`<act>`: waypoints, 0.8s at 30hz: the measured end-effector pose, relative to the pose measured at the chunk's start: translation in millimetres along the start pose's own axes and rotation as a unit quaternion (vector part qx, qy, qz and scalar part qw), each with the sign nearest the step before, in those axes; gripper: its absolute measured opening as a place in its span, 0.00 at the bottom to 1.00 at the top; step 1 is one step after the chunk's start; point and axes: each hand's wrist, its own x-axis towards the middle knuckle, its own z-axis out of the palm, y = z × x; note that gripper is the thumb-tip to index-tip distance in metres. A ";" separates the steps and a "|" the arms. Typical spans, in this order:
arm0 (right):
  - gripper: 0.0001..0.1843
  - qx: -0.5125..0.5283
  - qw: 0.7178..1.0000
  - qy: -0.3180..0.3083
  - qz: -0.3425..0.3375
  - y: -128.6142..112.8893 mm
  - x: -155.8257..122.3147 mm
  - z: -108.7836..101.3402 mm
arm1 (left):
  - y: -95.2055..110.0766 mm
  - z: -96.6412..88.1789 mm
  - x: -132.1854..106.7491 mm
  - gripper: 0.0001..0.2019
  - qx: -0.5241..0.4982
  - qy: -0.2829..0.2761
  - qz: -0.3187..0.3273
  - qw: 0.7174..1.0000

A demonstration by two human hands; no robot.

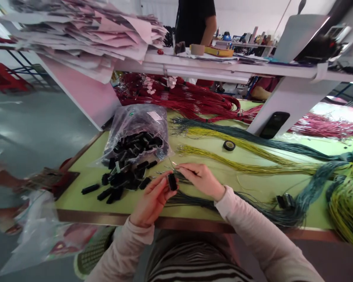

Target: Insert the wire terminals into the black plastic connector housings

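My left hand (pixel 153 199) is closed around a small black plastic connector housing (pixel 172 182), held upright above the table's front part. Close beside it, my right hand (pixel 200 177) pinches a thin wire with a metal end (pixel 173 163) between thumb and fingertips. The wire's tip is near the top of the housing; whether they touch I cannot tell. Several loose black housings (pixel 122 182) lie in a heap left of my hands, spilling from an open clear plastic bag (pixel 141 113). A dark green wire bundle (pixel 194 200) runs under my right wrist.
Yellow wires (pixel 223 161) and further dark green wires (pixel 223 131) stretch across the green table (pixel 85 205). A roll of black tape (pixel 229 145) lies among them. Red wires (pixel 176 96) fill the back, beneath a shelf (pixel 241 68). A phone (pixel 274 125) leans on the shelf's upright. A person (pixel 195 23) stands behind.
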 end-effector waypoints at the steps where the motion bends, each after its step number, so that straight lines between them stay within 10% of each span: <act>1: 0.15 0.013 1.000 0.000 0.017 2.4 -7.0 -1.6 | 0.1 1.1 0.0 0.17 -0.001 -0.007 -0.001 1.000; 13: 0.16 0.347 0.919 0.038 0.184 6.8 -41.2 12.3 | -23.2 17.2 11.1 0.15 -0.056 -0.029 0.013 0.998; 24: 0.15 0.319 0.927 0.018 0.194 13.6 -40.1 13.7 | -22.8 18.2 15.3 0.12 -0.053 -0.058 -0.009 0.997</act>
